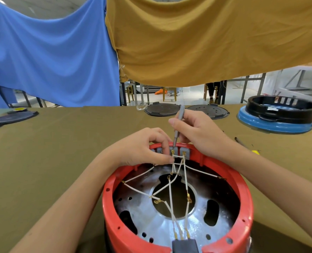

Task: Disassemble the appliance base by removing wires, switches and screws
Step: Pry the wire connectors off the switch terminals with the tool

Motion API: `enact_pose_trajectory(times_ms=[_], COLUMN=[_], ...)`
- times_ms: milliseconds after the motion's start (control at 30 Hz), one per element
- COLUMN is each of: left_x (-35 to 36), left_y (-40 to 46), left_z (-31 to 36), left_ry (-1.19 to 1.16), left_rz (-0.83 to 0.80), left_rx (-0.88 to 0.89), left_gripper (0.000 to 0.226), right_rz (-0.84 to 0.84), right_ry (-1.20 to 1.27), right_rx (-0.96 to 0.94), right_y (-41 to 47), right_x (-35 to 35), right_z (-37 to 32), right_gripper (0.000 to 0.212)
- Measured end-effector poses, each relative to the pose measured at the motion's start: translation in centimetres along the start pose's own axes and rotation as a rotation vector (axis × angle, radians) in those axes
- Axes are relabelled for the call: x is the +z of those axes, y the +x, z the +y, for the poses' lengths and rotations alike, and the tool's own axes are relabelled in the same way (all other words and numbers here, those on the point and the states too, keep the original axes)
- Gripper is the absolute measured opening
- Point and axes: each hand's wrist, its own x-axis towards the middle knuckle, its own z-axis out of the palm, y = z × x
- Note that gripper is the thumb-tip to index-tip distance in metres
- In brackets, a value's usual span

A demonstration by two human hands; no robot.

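The appliance base (177, 203) is a round shell of glossy red plastic with small holes along its rim, turned open side up. Inside sits a dull, scuffed metal plate with a large round hole at its middle and several oblong slots. Thin white wires (169, 190) with brass ring terminals criss-cross above the plate. Its near edge and a grey block (185, 245) where three wires end are cut off by the bottom of the view.

Both hands work at the base's far rim, forearms running along either side of the shell. The left hand (144, 147) has its fingers curled, pinching the wires just under the grey switch blocks (184, 152) set into the rim. The right hand (197, 128) grips a slim grey metal screwdriver (178, 125), held nearly upright, tip down at a brass terminal on those blocks. The screw itself is too small to make out.

Beyond the hands, on the olive cloth table (60, 152), lie two flat black discs (162, 109); beyond the right hand, a black ring stacked on a blue ring (275, 123).
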Motion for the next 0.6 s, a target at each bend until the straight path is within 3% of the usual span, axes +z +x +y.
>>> enact_pose_trajectory(times_ms=[133,300,600], left_x=[0.0,0.1,0.1], left_y=[-0.1,0.0,0.0], left_z=[0.1,0.1,-0.3], left_ry=[-0.012,-0.025,-0.019], left_rz=[-0.004,0.001,-0.001], left_rx=[0.029,0.037,0.012], left_gripper=[0.015,0.019,0.015], right_rz=[-0.039,-0.135,-0.040], right_ry=[-0.249,-0.427,0.046], right_rx=[-0.232,-0.355,-0.047], right_y=[-1.0,-1.1,0.0], right_x=[-0.2,-0.8,-0.1], right_z=[-0.9,-1.3,-0.1], right_gripper=[0.026,0.035,0.026])
